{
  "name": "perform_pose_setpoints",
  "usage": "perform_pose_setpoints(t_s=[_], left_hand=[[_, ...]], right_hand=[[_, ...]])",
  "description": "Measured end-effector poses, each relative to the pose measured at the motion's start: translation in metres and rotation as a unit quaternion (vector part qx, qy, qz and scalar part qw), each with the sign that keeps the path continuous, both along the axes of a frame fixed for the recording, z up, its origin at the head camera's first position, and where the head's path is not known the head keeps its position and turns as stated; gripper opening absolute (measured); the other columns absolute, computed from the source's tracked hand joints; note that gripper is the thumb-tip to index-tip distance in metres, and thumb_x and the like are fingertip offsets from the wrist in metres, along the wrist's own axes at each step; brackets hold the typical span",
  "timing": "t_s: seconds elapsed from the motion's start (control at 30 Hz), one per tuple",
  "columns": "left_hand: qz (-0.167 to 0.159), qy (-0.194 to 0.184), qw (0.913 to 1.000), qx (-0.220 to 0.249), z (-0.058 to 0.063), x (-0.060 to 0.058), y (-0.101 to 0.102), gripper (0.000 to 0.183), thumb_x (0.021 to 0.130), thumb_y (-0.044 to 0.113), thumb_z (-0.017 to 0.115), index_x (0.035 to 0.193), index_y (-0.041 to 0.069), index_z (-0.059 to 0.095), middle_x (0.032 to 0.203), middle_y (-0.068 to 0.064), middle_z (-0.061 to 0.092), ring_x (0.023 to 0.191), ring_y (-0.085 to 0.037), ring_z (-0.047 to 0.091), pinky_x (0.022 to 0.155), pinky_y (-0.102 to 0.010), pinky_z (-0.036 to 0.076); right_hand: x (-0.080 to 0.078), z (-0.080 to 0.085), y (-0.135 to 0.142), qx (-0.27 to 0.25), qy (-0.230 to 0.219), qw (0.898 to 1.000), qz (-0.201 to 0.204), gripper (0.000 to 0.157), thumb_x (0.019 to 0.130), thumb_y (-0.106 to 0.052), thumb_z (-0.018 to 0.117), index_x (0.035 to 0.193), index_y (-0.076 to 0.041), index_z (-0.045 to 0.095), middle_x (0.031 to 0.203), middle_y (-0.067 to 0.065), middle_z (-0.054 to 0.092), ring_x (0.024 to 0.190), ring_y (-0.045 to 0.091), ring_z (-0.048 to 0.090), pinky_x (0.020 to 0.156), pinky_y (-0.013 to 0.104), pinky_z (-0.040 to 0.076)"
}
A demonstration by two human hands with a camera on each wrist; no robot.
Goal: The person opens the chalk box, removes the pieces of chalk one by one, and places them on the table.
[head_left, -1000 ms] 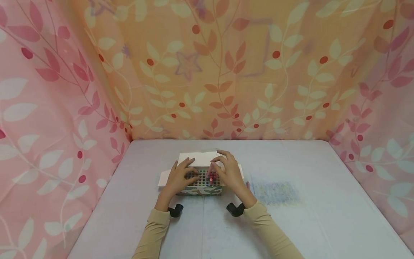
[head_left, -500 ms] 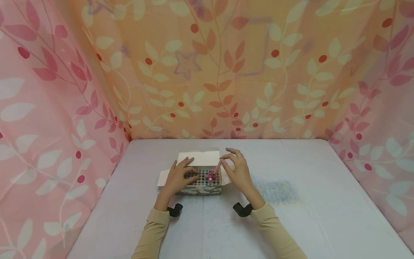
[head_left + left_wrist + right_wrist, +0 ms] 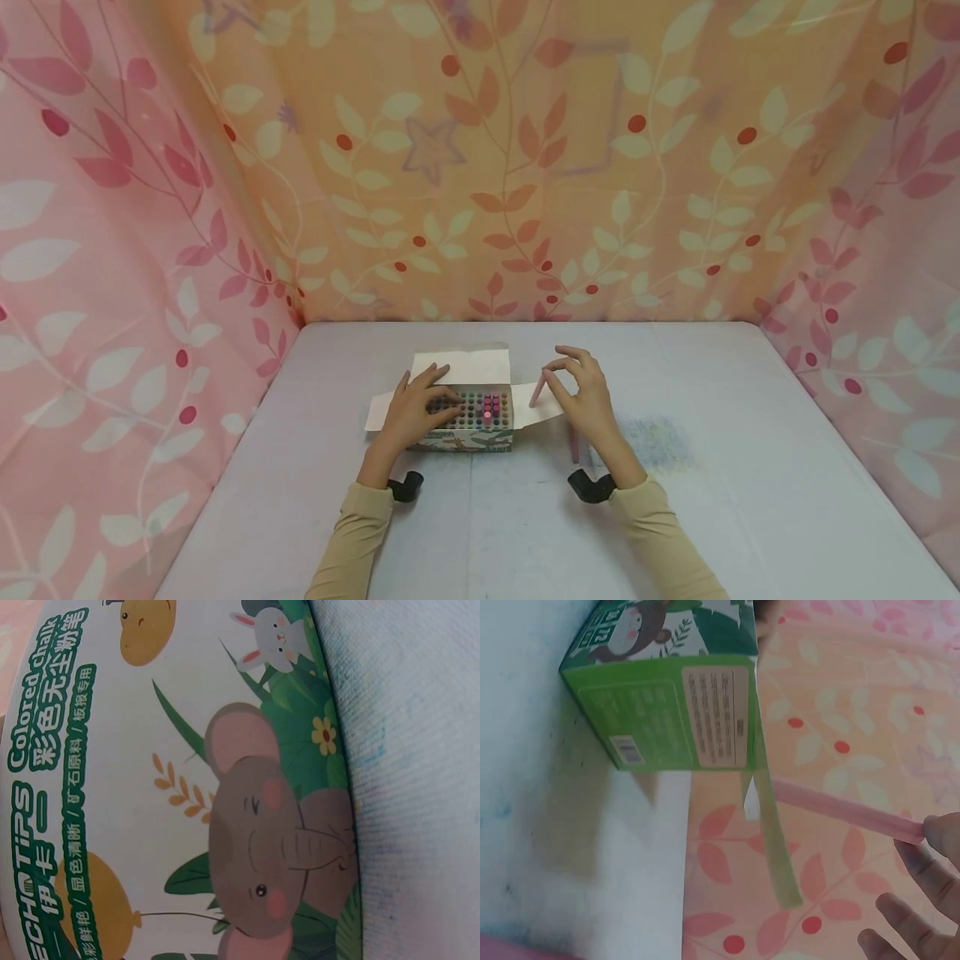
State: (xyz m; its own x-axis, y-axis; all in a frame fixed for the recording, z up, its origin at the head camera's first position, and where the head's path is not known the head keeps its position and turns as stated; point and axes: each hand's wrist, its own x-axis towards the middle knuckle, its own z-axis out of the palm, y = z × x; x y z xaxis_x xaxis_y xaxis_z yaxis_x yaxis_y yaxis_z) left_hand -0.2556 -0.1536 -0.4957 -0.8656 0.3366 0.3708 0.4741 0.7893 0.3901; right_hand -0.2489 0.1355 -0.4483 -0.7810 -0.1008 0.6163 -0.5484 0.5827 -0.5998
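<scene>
A printed chalk box stands with its flaps spread and rows of coloured chalk tops showing inside. A few pink sticks rise above the others. My left hand rests on the box's left part, fingers spread towards the raised lid and thumb over the chalks; it covers some of them. Between thumb and fingertip, my right hand pinches a pink chalk stick above the right flap. In the left wrist view only the box's front and the cloth appear.
Another pink chalk stick lies on the white table cover, right of the box. Blue and yellow chalk smudges mark the cover. A black curved piece sits at each wrist. Patterned curtains enclose the back and sides.
My right hand has drawn the pink chalk stick out of the box and carried it right, over the side flap. The left hand stays where it was.
</scene>
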Motion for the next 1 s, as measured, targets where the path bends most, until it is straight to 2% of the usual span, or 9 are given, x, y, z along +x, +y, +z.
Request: perform_pose_setpoints(t_s=[0.2, 0.43, 0.6, 1.0], left_hand=[[0.002, -0.002, 1.0, -0.004, -0.002, -0.001, -0.001, 0.013, 0.074, 0.044, 0.065, 0.084, 0.036, 0.065, 0.136, 0.003, 0.039, 0.13, -0.017, 0.025, 0.11, -0.046, 0.002], [0.003, -0.011, 0.9999, -0.009, 0.0, 0.0, -0.002, 0.013, 0.074, 0.046, 0.063, 0.083, 0.037, 0.064, 0.136, 0.004, 0.038, 0.131, -0.017, 0.024, 0.111, -0.045, 0.001], [0.004, -0.012, 0.9999, -0.01, 0.001, -0.001, -0.002, 0.013, 0.074, 0.046, 0.063, 0.084, 0.036, 0.064, 0.136, 0.004, 0.038, 0.13, -0.017, 0.025, 0.111, -0.046, 0.002], [0.002, -0.01, 0.9999, -0.01, 0.001, -0.001, 0.0, 0.012, 0.075, 0.045, 0.064, 0.083, 0.036, 0.064, 0.136, 0.003, 0.038, 0.13, -0.018, 0.025, 0.11, -0.046, 0.002]], right_hand=[[0.002, 0.0, 0.014, -0.01, -0.01, 1.0, -0.007, 0.007, 0.08, -0.021, 0.063, 0.083, -0.015, 0.063, 0.116, 0.012, 0.052, 0.109, 0.03, 0.045, 0.088, 0.052, 0.037], [0.003, -0.001, 0.028, -0.014, 0.0, 1.0, -0.015, 0.008, 0.08, -0.02, 0.065, 0.083, -0.012, 0.064, 0.113, 0.011, 0.055, 0.108, 0.028, 0.047, 0.088, 0.048, 0.039], [0.002, 0.001, 0.041, -0.014, -0.006, 1.0, -0.017, 0.009, 0.08, -0.019, 0.065, 0.081, -0.011, 0.063, 0.11, 0.012, 0.056, 0.105, 0.029, 0.049, 0.085, 0.049, 0.04], [-0.001, -0.004, 0.072, 0.025, -0.106, 0.994, -0.002, 0.017, 0.082, -0.031, 0.06, 0.082, -0.015, 0.062, 0.105, 0.005, 0.058, 0.102, 0.025, 0.052, 0.088, 0.048, 0.041]])
